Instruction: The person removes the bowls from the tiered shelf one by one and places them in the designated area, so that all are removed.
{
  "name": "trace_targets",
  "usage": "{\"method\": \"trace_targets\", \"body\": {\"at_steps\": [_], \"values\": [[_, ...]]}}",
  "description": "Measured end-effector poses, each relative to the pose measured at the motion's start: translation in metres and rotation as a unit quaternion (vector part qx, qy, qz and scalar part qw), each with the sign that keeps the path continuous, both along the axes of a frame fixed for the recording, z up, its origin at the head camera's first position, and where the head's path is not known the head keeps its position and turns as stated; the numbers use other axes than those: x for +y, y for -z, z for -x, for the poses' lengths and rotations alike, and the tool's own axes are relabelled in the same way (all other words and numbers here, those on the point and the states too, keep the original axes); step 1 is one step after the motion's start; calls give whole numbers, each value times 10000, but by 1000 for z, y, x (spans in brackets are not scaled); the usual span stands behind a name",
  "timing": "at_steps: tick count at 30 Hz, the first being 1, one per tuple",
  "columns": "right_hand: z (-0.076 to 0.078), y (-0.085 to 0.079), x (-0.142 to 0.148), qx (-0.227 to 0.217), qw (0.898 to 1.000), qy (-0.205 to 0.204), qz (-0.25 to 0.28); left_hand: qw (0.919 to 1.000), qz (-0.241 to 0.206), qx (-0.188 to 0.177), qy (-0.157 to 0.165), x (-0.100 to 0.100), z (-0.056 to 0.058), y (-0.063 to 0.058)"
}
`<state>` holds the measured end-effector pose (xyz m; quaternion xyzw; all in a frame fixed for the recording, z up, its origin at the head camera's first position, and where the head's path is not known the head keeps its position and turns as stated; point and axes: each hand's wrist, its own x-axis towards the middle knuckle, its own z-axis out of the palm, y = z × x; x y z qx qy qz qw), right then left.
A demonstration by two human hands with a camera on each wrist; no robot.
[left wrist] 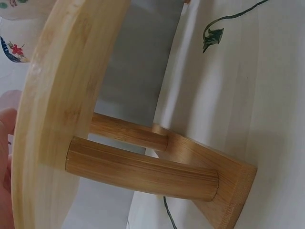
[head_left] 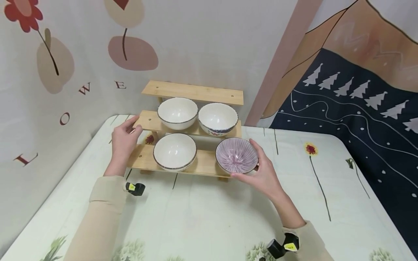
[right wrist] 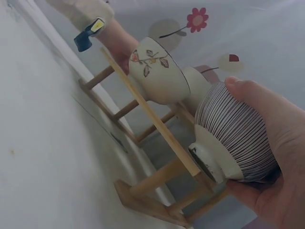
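Bowl with purple stripes (head_left: 236, 154), right of centre in the head view, mouth up, at the right end of the lower shelf (head_left: 206, 161). Clamped in the right grip (head_left: 263, 175), thumb along the near edge, fingers round the right side. Looks like glazed ceramic: stiff, probably fairly light, smooth enough to slip from a loose pinch, liable to chip on a knock. Best taken this way, with thumb and fingers spread wide across wall and rim. Mind the white bowl (head_left: 175, 152) to the left, apart on the same board, and two more white bowls (head_left: 218, 117) above on the middle shelf (head_left: 149, 120). At centre left, left grip (head_left: 124, 139) closed on the left end of that middle shelf, apparently for steadying.

In the left wrist view, striped bowl not visible. Pale board slanting down the left side, round posts (left wrist: 143, 169) running to a base bar (left wrist: 233, 183) at lower right; fingers (left wrist: 5, 126) barely showing at the left edge.

In the right wrist view, striped bowl large at right of centre, foot toward lower left, close by the board's end. Contact there: cannot tell. For a secure hold, keep to the flared wall, leaving the foot free.
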<state>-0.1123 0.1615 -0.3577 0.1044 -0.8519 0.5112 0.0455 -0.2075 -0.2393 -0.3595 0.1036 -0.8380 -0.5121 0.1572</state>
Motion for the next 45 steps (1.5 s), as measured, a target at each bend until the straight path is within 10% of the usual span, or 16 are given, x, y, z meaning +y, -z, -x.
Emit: {"method": "trace_targets", "body": {"at_steps": [45], "values": [[17,7,47,-267,9954,894,200,10000,12,49,-27,2,0,-2]]}}
